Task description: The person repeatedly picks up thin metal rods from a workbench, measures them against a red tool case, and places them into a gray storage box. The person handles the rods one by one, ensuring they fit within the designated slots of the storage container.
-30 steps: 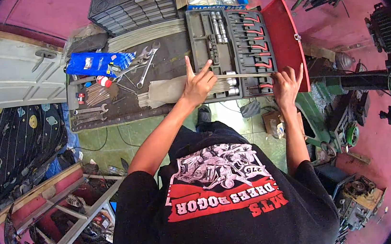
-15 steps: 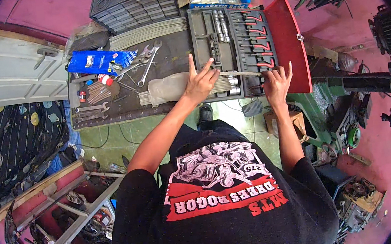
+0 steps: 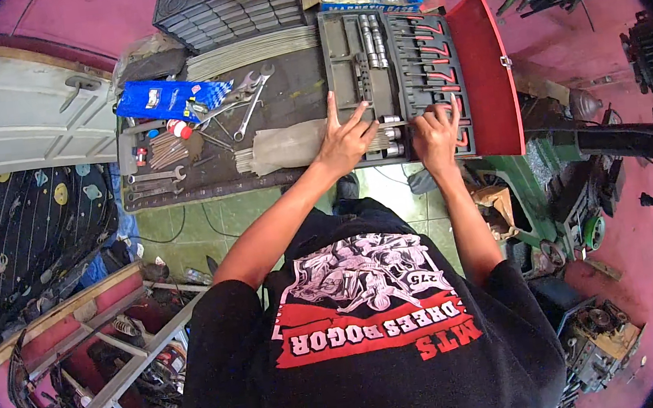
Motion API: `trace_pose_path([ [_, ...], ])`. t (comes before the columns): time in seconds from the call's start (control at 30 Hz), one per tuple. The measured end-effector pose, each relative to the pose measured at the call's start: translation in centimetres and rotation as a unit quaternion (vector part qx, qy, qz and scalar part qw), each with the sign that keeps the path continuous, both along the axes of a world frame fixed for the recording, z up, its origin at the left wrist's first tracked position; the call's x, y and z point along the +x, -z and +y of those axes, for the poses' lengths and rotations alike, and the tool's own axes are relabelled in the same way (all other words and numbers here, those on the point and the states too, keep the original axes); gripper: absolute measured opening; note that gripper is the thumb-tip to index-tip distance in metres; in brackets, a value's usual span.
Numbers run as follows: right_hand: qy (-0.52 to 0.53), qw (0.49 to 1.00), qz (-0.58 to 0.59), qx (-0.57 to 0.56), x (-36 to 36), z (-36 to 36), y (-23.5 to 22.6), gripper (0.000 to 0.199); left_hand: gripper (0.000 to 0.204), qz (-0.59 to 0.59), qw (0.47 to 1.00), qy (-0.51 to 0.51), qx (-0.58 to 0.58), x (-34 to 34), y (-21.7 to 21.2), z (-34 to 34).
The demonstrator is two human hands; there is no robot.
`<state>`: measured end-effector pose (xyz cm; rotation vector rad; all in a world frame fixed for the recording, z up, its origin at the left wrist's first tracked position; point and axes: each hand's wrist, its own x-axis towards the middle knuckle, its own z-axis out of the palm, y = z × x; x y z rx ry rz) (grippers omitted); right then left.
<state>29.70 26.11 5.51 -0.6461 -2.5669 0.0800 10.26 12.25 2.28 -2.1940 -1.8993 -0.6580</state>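
Note:
A bundle of thin grey welding rods lies sideways along the bench's near edge, partly inside a pale wrapper [image 3: 281, 148]. The rod ends [image 3: 244, 163] stick out of it on the left, and more show at the right beside my left hand. My left hand [image 3: 344, 141] rests over the wrapper's right end, index finger raised, its other fingertips pinching a thin rod [image 3: 394, 124]. That rod runs across to my right hand [image 3: 437, 133], whose fingers are closed on its other end above the open tool case [image 3: 338, 53]. Some fingertips are hard to make out.
Red-handled hex keys [image 3: 434, 55] and silver sockets [image 3: 377, 41] fill the case, whose red lid [image 3: 485, 77] stands at the right. Combination wrenches [image 3: 251, 104], a blue packet [image 3: 170, 101] and small parts lie at the left. A drawer cabinet [image 3: 232, 13] stands behind.
My right hand has moved left, closer to my left hand, and less of the rod shows between them. My left hand stays at the wrapper's end.

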Motion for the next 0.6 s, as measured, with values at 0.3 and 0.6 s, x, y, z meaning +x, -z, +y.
trace_pose_path([
  [0.3,-0.022,1.000,-0.006,-0.021,-2.7,-2.0,0.3,0.021,0.029,-0.042,0.999,-0.005,0.018,-0.2,0.0,-0.7],
  [0.6,-0.032,0.999,-0.010,-0.007,-4.2,-3.4,1.1,0.014,0.026,-0.056,0.998,-0.026,-0.002,-0.8,0.7,-1.9],
])
